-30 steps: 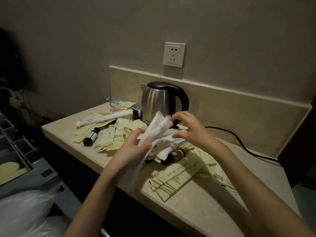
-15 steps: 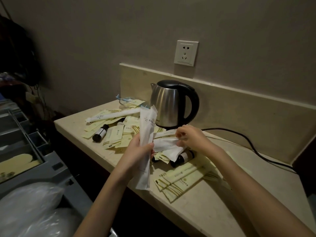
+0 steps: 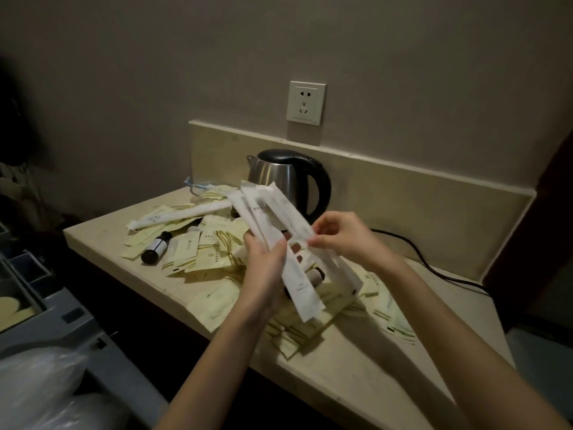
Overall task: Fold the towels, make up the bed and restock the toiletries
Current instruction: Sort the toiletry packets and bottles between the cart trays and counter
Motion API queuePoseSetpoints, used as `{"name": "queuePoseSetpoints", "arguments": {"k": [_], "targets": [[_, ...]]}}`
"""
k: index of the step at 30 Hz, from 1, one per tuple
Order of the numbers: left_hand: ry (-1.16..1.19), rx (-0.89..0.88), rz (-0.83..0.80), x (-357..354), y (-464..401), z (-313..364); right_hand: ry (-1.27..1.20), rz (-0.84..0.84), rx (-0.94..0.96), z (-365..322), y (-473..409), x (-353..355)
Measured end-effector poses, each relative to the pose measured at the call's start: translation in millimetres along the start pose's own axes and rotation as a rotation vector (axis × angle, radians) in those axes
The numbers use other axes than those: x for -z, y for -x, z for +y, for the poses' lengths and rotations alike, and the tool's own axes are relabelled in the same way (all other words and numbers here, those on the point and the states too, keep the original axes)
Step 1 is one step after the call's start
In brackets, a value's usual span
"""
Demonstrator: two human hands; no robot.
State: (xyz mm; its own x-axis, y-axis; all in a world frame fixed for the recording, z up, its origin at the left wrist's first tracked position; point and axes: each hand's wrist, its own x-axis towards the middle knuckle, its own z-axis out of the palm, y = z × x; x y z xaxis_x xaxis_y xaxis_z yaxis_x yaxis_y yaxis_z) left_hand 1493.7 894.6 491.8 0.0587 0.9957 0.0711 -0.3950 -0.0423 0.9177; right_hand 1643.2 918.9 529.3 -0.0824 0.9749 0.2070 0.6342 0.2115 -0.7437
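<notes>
Several long white toiletry packets fan out above the beige counter. My left hand grips their lower half from the left. My right hand pinches the right edge of one packet. Under them a heap of pale yellow sachets covers the counter. One more long white packet lies across the heap at the back left. A small dark bottle lies on its side at the left, and a second bottle is partly hidden behind the held packets.
A steel kettle with a black handle stands at the back by the wall; its black cord runs right across the counter. A wall socket is above it. A grey cart and a clear bag sit at the lower left.
My left hand now grips several white packets in a fan instead of one upright. My right hand has risen from the heap to pinch the fan's right edge.
</notes>
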Motion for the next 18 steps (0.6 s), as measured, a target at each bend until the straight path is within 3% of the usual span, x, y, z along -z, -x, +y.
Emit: {"name": "queuePoseSetpoints", "arguments": {"k": [9,12,16,18], "targets": [[-0.231,-0.077,-0.025,-2.3,5.4,-12.0,-0.101,-0.126,-0.021,17.9,24.3,-6.0],[-0.256,-0.026,-0.017,14.1,4.4,-8.2,0.093,-0.204,-0.024,34.1,34.0,-6.4],[-0.227,0.078,0.005,31.6,5.3,-7.4,0.388,-0.489,-0.085,47.4,42.8,-10.5],[-0.231,0.116,0.011,35.8,5.4,-10.5,0.494,-0.547,-0.062,51.5,41.5,-13.4]]}}
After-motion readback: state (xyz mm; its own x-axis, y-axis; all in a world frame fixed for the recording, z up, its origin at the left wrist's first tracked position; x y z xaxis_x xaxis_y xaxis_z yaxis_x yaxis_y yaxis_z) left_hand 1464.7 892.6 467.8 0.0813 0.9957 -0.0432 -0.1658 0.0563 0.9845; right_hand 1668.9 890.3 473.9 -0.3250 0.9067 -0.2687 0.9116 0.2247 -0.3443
